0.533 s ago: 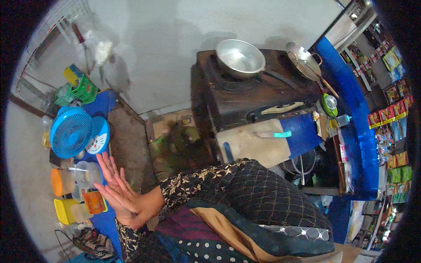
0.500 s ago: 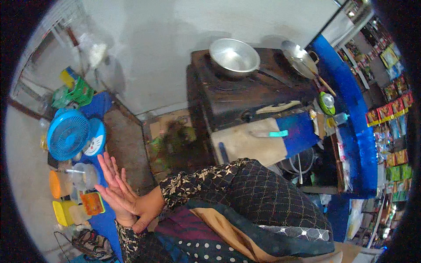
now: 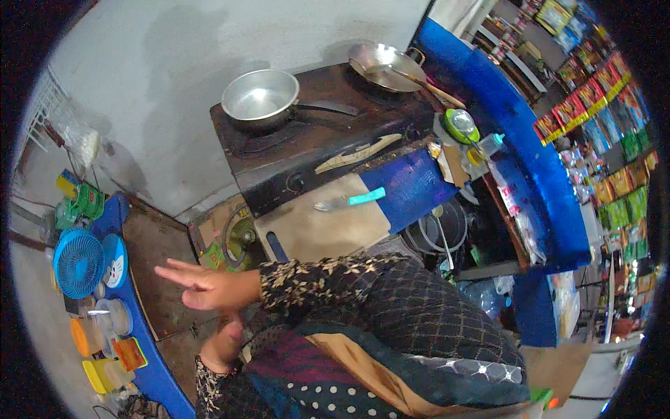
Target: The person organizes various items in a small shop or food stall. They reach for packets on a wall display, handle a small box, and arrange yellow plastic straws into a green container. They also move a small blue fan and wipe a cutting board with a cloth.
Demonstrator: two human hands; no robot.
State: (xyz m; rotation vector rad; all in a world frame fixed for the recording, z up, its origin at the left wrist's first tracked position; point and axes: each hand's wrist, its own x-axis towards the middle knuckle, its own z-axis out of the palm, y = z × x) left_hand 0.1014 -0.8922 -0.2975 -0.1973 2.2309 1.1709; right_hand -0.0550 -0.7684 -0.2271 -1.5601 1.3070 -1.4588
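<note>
The knife point(image 3: 350, 200) lies on the cutting board point(image 3: 328, 229), and left of that board the right hand point(image 3: 215, 288) holds its fingers out straight, the left hand's point(image 3: 223, 346) I can't tell, and far right hang red packets point(image 3: 591, 96) with tiny, unclear print.

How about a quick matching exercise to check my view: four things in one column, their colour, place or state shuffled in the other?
Things:
1. Right hand
2. Knife
3. Round silver pot
4. Wok

Matches:
A. On the stove, at the picture's right
B. Turquoise handle
C. Fingers extended, pointing left
D. On the stove, at the picture's left

Right pairs: 1-C, 2-B, 3-D, 4-A
</note>
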